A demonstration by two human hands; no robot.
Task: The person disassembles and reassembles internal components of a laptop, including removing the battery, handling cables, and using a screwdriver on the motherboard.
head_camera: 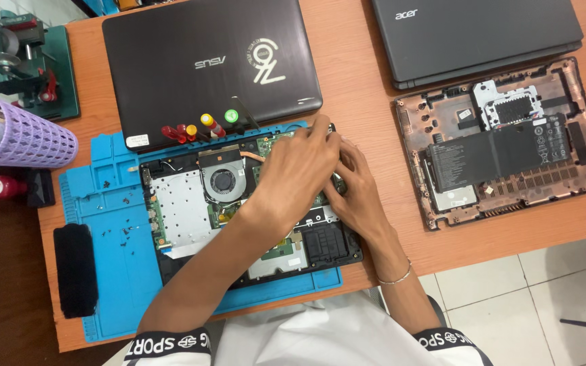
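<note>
Working from the head view, both hands press together over the upper right part of the opened black laptop base with its exposed green circuit board and round grey fan (222, 181), which lies on the blue silicone repair mat (113, 203): the left hand (296, 169) lies fingers-down on the board, the right hand (354, 186) curls close beside it, and whether either pinches anything I cannot tell. Gentle, even fingertip pressure seems wise here, keeping wrists off the fan and away from the loose screws on the mat (127, 230).
</note>
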